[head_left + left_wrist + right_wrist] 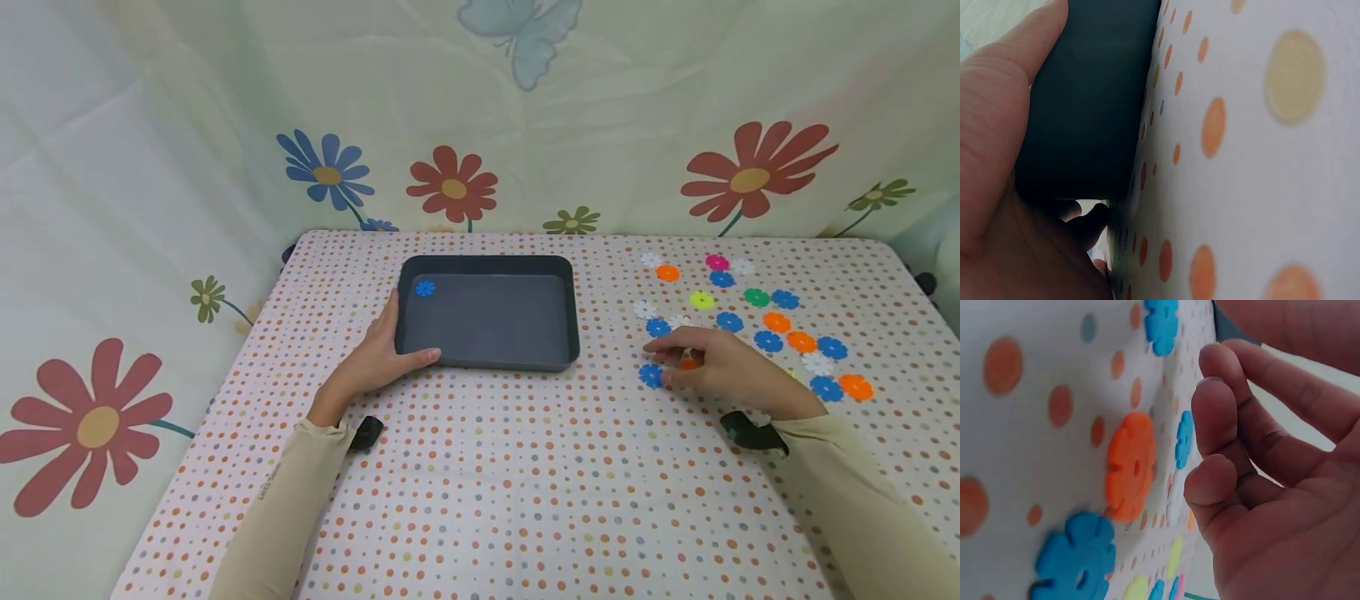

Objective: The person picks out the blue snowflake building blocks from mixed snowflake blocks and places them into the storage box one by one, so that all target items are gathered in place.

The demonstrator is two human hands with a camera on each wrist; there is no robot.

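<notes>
A dark rectangular tray (487,321) lies on the dotted cloth, with one blue flower-shaped piece (425,288) in its far left corner. My left hand (375,354) grips the tray's near left corner, the thumb along the near wall and the fingers at the left wall. Over the scattered pieces on the right is my right hand (723,371), its fingers bent and thumb apart. Beside its fingertips lies a blue piece (651,376); an orange piece (687,364) shows partly beneath the hand. Nothing is visible between its fingers in the right wrist view.
Several more flower-shaped pieces in blue, orange (777,322), white (817,363), yellow (702,299), green (757,297) and pink (717,262) lie scattered flat at the right. A curtain printed with flowers (452,188) hangs behind the table.
</notes>
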